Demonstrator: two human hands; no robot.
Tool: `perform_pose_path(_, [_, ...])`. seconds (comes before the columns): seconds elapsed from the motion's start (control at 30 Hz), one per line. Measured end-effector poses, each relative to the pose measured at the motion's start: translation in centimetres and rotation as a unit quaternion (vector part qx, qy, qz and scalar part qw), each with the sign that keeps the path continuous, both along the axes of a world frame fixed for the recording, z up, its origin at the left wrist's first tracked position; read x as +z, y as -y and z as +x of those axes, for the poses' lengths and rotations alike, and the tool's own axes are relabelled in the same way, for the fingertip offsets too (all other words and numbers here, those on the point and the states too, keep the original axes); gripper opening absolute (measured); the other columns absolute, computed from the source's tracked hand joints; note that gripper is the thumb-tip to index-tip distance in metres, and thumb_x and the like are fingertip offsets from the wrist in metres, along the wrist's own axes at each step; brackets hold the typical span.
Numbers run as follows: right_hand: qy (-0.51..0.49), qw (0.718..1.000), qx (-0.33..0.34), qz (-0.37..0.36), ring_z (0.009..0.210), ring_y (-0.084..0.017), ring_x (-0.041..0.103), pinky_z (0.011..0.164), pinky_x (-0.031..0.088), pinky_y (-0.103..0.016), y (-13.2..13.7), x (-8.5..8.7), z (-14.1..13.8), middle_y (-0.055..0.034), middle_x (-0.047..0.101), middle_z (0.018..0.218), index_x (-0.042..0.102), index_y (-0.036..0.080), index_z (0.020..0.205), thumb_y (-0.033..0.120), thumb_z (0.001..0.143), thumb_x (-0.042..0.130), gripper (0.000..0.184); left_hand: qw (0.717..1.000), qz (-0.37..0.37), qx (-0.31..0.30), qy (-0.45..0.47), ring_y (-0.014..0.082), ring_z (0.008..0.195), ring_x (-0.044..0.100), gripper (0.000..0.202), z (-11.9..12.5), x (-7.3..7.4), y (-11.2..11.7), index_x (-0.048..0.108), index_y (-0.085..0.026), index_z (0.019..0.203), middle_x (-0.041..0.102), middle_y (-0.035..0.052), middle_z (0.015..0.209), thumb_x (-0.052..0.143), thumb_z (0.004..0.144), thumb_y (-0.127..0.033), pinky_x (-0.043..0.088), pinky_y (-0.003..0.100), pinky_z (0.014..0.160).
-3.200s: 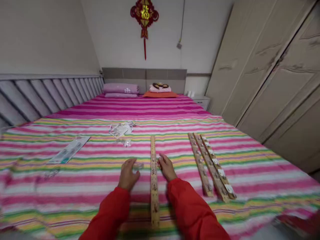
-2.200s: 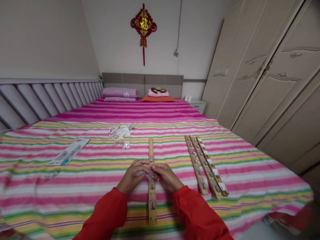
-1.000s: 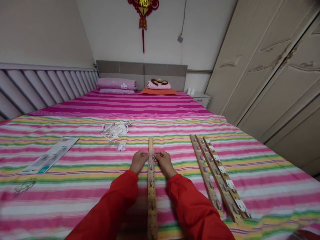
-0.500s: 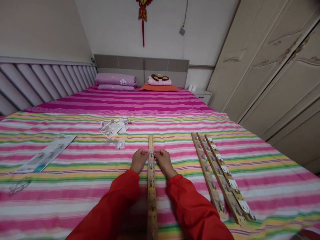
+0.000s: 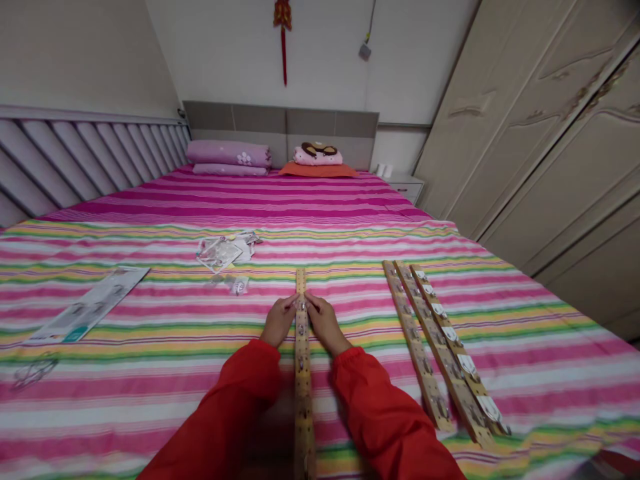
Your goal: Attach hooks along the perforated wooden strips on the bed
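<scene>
A long narrow wooden strip (image 5: 303,380) with rows of small holes lies lengthwise before me on the bed, several metal hooks along it. Near its far end, a small clear-backed hook (image 5: 303,305) sits between my hands. My left hand (image 5: 280,320) pinches at its left edge with thumb and fingers. From the right side, my right hand (image 5: 325,321) presses its fingertips together against the same hook. My fingers partly cover the hook's backing.
Several wooden strips with hooks (image 5: 440,347) lie at the right. Left are a flat packet (image 5: 90,307), a wire bundle (image 5: 36,370), small plastic bags (image 5: 239,285) and a pile of wrappers (image 5: 227,251). A rail (image 5: 95,153) borders the bed; wardrobes (image 5: 540,147) stand right.
The view has tilted and shifted slightly. Both hands stay at the same hook, with the fingertips moved a little towards its far edge.
</scene>
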State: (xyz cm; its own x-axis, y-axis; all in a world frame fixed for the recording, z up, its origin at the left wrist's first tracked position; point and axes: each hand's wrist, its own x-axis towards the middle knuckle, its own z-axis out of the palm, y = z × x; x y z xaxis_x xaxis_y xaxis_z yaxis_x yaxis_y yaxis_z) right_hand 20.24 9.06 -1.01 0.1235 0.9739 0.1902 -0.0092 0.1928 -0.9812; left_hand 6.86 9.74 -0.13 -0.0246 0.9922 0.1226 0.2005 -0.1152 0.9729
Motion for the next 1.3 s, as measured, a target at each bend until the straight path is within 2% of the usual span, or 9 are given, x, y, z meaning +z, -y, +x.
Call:
perform_pose_path(0.23, [0.090,0.996,0.016,0.003,0.072,-0.020,0.057,0.075,0.046,-0.032,-0.4,0.2,0.2,-0.0031,0.064,0.072,0.074,0.025,0.095,0.020,0.075,0.056,0.027,0.998,0.009,-0.024,-0.064,0.0166,0.079,0.058,0.036,-0.3,-0.2,-0.4,0.071,-0.019,0.101,0.060,0.0006,0.075,0.059,0.071,-0.034,0.045,0.028,0.080])
perform_pose_path(0.4, [0.014,0.999,0.037,-0.007,0.079,-0.020,0.059,0.076,0.047,-0.032,-0.3,0.4,0.2,-0.0007,0.067,0.075,0.073,0.025,0.096,0.024,0.074,0.058,0.027,0.999,-0.025,-0.029,-0.017,0.0158,0.075,0.058,0.039,-0.2,0.0,-0.2,0.070,-0.017,0.102,0.061,-0.0009,0.070,0.062,0.068,-0.033,0.045,0.027,0.077])
perform_pose_path(0.53, [-0.040,0.997,0.048,-0.046,0.057,-0.015,0.052,0.056,0.045,-0.027,0.3,0.4,0.0,0.0027,0.063,0.063,0.068,0.023,0.109,0.028,0.075,0.055,0.037,0.999,-0.030,-0.033,0.005,0.0166,0.069,0.059,0.037,0.0,0.5,0.3,0.070,-0.016,0.101,0.063,-0.0006,0.065,0.061,0.069,-0.033,0.047,0.027,0.071])
perform_pose_path(0.73, [-0.050,0.995,0.067,-0.055,0.046,-0.011,0.043,0.045,0.036,-0.022,0.9,1.0,-0.2,0.0045,0.056,0.052,0.074,0.020,0.088,0.032,0.070,0.059,0.027,0.996,-0.055,-0.070,0.032,0.0180,0.062,0.060,0.032,0.5,0.4,0.9,0.074,-0.013,0.083,0.066,0.0009,0.059,0.057,0.070,-0.038,0.048,0.028,0.064])
perform_pose_path(0.9, [-0.071,0.986,0.102,-0.114,0.036,-0.009,0.036,0.037,0.029,-0.021,2.3,1.0,0.2,0.0072,0.046,0.039,0.073,0.016,0.094,0.035,0.067,0.062,0.035,0.994,-0.059,-0.085,0.019,0.0168,0.058,0.059,0.032,0.2,0.3,2.6,0.073,-0.012,0.079,0.066,0.0008,0.057,0.056,0.070,-0.038,0.047,0.027,0.062])
perform_pose_path(1.03, [-0.079,0.984,0.096,-0.125,0.036,-0.009,0.040,0.036,0.030,-0.022,3.6,0.7,0.5,0.0062,0.050,0.041,0.071,0.016,0.099,0.037,0.065,0.066,0.040,0.992,-0.062,-0.099,0.044,0.0176,0.063,0.061,0.027,0.3,1.0,4.3,0.073,-0.016,0.079,0.068,0.0018,0.062,0.058,0.068,-0.036,0.048,0.028,0.065])
perform_pose_path(1.17, [-0.099,0.985,0.052,-0.128,0.035,-0.010,0.040,0.035,0.028,-0.022,4.3,0.4,0.7,0.0069,0.049,0.039,0.064,0.012,0.109,0.041,0.062,0.070,0.056,0.990,-0.115,-0.035,0.075,0.0166,0.060,0.060,0.027,-0.7,1.8,4.2,0.071,-0.015,0.079,0.068,0.0036,0.066,0.065,0.061,-0.035,0.047,0.027,0.058])
perform_pose_path(1.23, [-0.102,0.985,0.045,-0.129,0.034,-0.010,0.039,0.035,0.027,-0.022,4.4,0.3,0.7,0.0067,0.049,0.038,0.061,0.009,0.112,0.045,0.063,0.069,0.061,0.991,-0.098,0.051,0.075,0.0159,0.059,0.059,0.030,-2.3,2.3,3.3,0.069,-0.013,0.082,0.067,0.0037,0.066,0.065,0.059,-0.033,0.046,0.027,0.056])
perform_pose_path(1.3, [-0.101,0.986,0.043,-0.122,0.033,-0.010,0.039,0.035,0.026,-0.022,4.4,0.2,0.7,0.0069,0.048,0.037,0.061,0.008,0.111,0.048,0.064,0.068,0.062,0.986,-0.029,0.152,0.061,0.0156,0.063,0.059,0.031,-4.6,2.9,2.0,0.067,-0.012,0.084,0.066,0.0035,0.067,0.063,0.060,-0.031,0.048,0.028,0.061])
